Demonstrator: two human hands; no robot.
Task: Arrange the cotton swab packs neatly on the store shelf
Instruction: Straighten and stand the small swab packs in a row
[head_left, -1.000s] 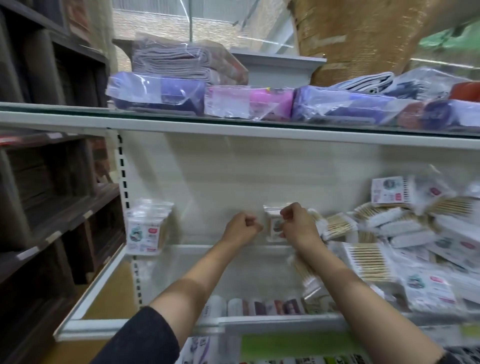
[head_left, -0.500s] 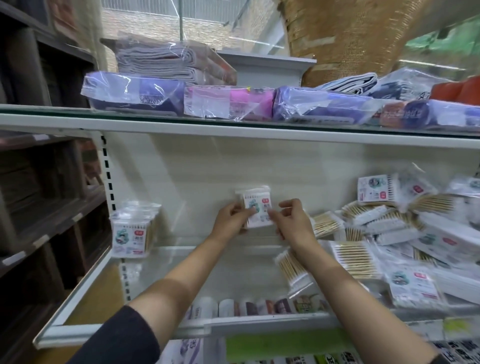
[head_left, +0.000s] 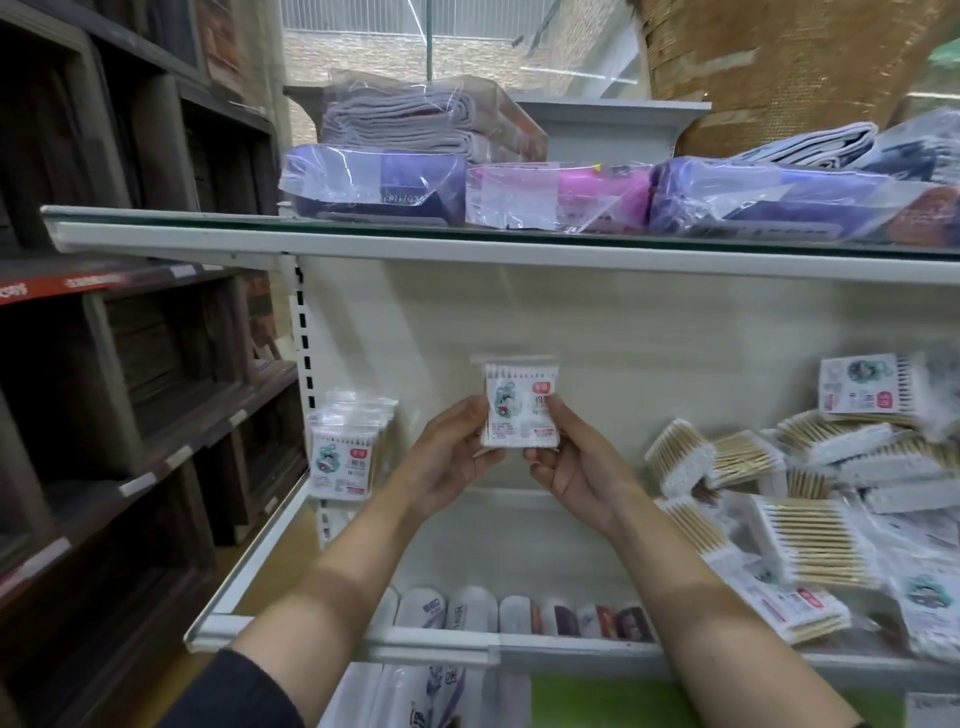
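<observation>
Both hands, left hand (head_left: 457, 452) and right hand (head_left: 571, 462), pinching one light, crinkly swab pack (head_left: 521, 405) by its lower edges, right of the upright stack (head_left: 347, 447), likely slipping if squeezed loosely.

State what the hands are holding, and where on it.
One cotton swab pack, upright with its label facing the camera: left hand grips its lower left edge, right hand its lower right edge.

Shelf (head_left: 249, 587): upright row of cotton swab packs (head_left: 347, 452) at left end; loose heap of packs (head_left: 810, 499) at right; one pack (head_left: 521, 405) held between them.
</observation>
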